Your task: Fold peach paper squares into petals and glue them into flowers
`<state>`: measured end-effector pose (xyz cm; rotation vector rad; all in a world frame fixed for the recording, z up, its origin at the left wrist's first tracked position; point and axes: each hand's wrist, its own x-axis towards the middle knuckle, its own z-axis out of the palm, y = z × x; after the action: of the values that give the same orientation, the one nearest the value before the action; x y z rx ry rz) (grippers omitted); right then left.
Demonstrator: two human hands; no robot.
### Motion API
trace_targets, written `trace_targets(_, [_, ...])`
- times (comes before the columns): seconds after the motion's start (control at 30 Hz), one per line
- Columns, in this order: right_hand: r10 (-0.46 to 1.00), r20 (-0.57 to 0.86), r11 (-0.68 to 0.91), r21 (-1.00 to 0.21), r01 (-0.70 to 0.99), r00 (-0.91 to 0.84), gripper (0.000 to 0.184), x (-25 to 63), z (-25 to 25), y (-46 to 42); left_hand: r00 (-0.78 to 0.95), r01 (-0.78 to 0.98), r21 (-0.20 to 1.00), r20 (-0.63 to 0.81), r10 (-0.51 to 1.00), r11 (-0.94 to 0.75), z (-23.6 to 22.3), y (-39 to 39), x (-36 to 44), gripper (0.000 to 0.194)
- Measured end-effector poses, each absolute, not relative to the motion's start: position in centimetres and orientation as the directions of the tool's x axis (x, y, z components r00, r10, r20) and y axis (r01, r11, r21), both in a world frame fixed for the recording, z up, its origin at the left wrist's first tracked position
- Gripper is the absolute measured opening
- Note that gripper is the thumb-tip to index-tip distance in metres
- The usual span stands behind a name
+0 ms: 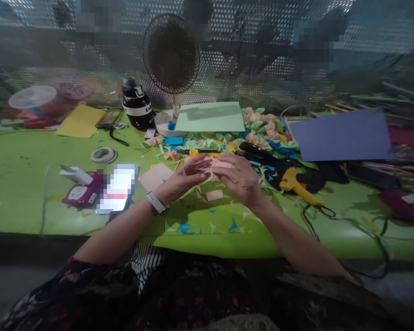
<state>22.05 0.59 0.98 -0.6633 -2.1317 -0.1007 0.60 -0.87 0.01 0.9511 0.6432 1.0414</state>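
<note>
Over the middle of the green table, a pale pink piece of paper (221,164) is held between both hands. My left hand (189,174) has its thumb and fingers at the paper's left side, and a white band circles that wrist. My right hand (243,180) closes its curled fingers on the right side of the paper. Fingers cover part of the piece, so its full shape is hidden. A small pink paper rectangle (214,195) lies just below the hands. Left of them is a larger pink paper sheet (157,175), partly behind my left forearm.
Paper flowers (262,124), a light green sheet (210,117) and a fan (171,55) stand behind. At right are a yellow glue gun (300,186) with a cable and a purple sheet (345,135). A lit phone (119,188), tape roll (103,155) and black bottle (138,108) are leftward.
</note>
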Motion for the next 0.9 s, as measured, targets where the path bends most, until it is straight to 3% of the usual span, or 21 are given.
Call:
trace_targets(0.13, [0.372,0.821,0.795,-0.041,0.606,-0.433,0.026,22.1,1.0,0.5,0.400,-0.341,0.906,-0.100,0.911,0.249,0.1,-1.1,0.8,0.041])
trace_targets(0.23, [0.349,0.771,0.821,0.022,0.570,-0.533,0.026,21.9,0.8,0.5,0.444,-0.346,0.917,-0.025,0.896,0.197,0.3,-1.3,1.1,0.042])
trace_targets(0.33, [0.330,0.764,0.850,0.015,0.526,-0.555,0.023,21.6,0.7,0.6,0.365,-0.395,0.913,0.054,0.930,0.102,0.5,-1.4,1.3,0.044])
trace_targets(0.53, [0.478,0.764,0.832,-0.235,0.503,-0.433,0.007,21.0,0.5,0.4,0.382,-0.357,0.932,0.084,0.920,0.063,0.1,-1.5,1.2,0.029])
trace_targets(0.67, [0.592,0.727,0.780,-0.408,0.474,-0.348,0.006,20.6,0.3,0.0,0.327,-0.363,0.930,0.072,0.942,0.055,0.2,-1.7,1.2,0.026])
trace_targets(0.9, [0.667,0.680,0.735,-0.537,0.413,-0.303,0.010,20.1,0.4,-0.3,0.313,-0.449,0.891,0.083,0.946,0.071,-0.1,-1.6,1.5,0.029])
